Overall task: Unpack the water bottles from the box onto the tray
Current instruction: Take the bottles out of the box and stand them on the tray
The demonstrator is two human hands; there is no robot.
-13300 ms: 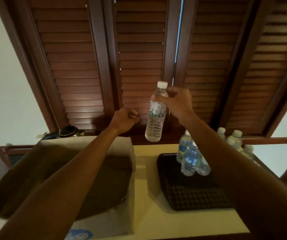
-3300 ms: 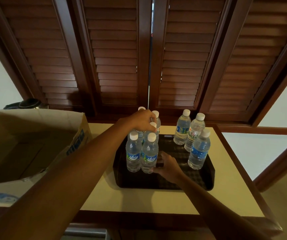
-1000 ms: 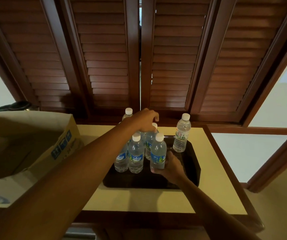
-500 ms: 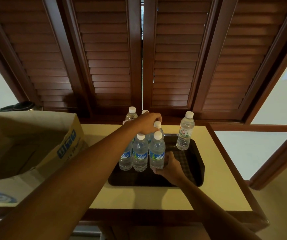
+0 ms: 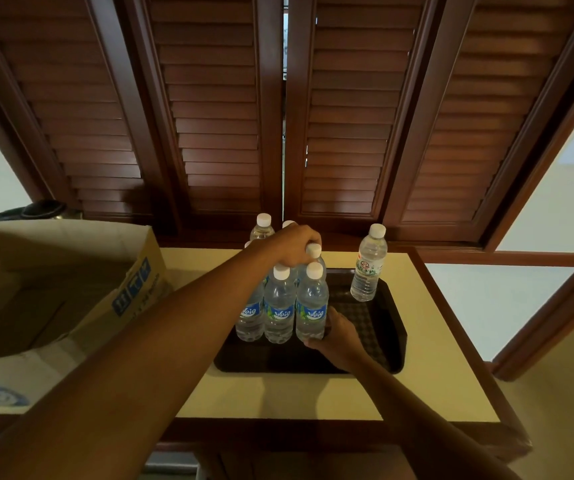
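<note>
A black tray (image 5: 394, 327) lies on the cream table. Several clear water bottles with blue labels stand bunched on its left half; the front row shows three (image 5: 279, 306). My left hand (image 5: 294, 245) rests on top of the cluster, fingers closed over the caps of the middle bottles. My right hand (image 5: 339, 336) presses against the base of the front right bottle (image 5: 310, 303). One bottle with a red and green label (image 5: 368, 265) stands alone at the tray's far right corner. The open cardboard box (image 5: 70, 289) sits to the left.
Dark wooden louvred shutters (image 5: 216, 116) rise right behind the table. The cream table (image 5: 445, 358) has a dark wooden rim, and its right edge drops to the floor. A dark object (image 5: 41, 209) sits behind the box.
The view has shifted slightly. Both hands stay on the bunched bottles, which have closed up a little tighter on the tray's left half. The lone bottle has not moved.
</note>
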